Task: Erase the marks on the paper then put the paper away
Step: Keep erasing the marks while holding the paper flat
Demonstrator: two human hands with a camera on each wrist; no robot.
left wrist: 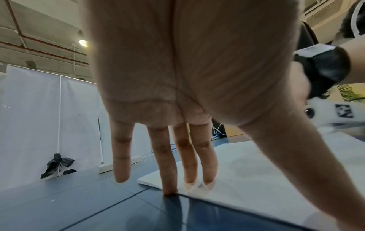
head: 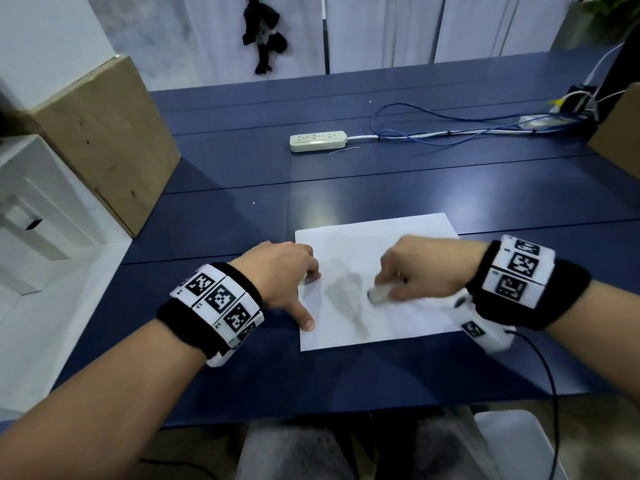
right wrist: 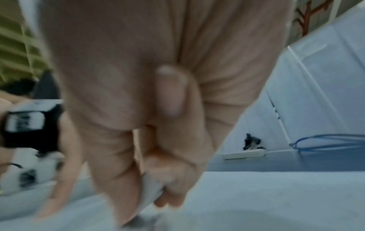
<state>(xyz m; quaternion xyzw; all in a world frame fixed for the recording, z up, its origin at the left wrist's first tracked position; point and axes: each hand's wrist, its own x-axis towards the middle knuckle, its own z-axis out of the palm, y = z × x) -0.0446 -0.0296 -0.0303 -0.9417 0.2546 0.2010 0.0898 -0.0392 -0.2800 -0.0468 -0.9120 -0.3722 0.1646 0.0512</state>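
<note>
Hands on paper (head: 408, 237), right hand (head: 419, 271) a blur around eraser (head: 379, 293).

I see a dark blue desk (head: 225, 161) made of seamed panels. A white paper (head: 408, 233) lies flat near its front edge. Farther back lie a cream power strip (head: 318, 141) and looping blue cables (head: 433, 116).

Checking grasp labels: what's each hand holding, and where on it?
Right hand grips a white eraser by its upper part, worn tip down on the paper. Left hand holds nothing; straight fingers press the paper's left edge.
</note>
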